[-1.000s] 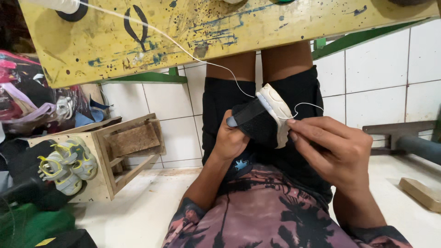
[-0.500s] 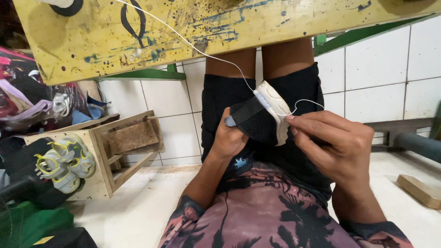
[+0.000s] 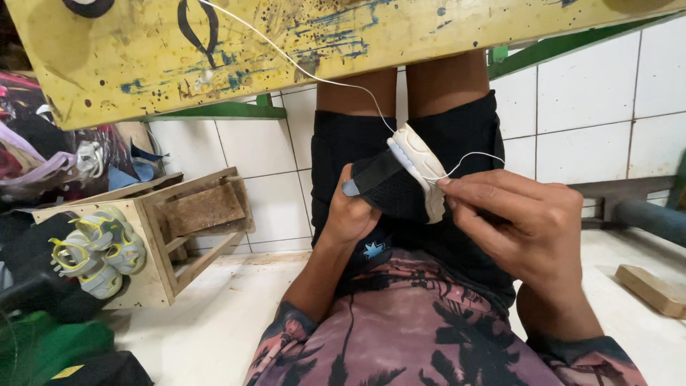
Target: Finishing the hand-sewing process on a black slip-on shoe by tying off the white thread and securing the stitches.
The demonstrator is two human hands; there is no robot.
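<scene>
**Hand-stitching of a shoe sole, seated worker, lap level**

The yellow paint-spattered counter (image 3: 300,50) spans the far edge of the scene, above the worker's knees. To the left stands a small wooden stool (image 3: 153,236), tipped on its side, with a pair of small yellow-and-grey children's shoes (image 3: 100,246) resting against it; beyond that lies a heap of bags and fabric (image 3: 50,154). No container with visible contents is in view.

The black shoe with a white sole (image 3: 404,182) sits in the worker's lap, centre of the scene. The left hand (image 3: 350,214) is closed around its upper, steadying it. The right hand (image 3: 532,229) is pinched narrow on the white thread (image 3: 314,71) just beside the sole edge; no needle can be made out.

Judgement: good practice here calls for a firm left-hand hold and an even pull along the seam line, keeping the thread taut without slack loops.
</scene>
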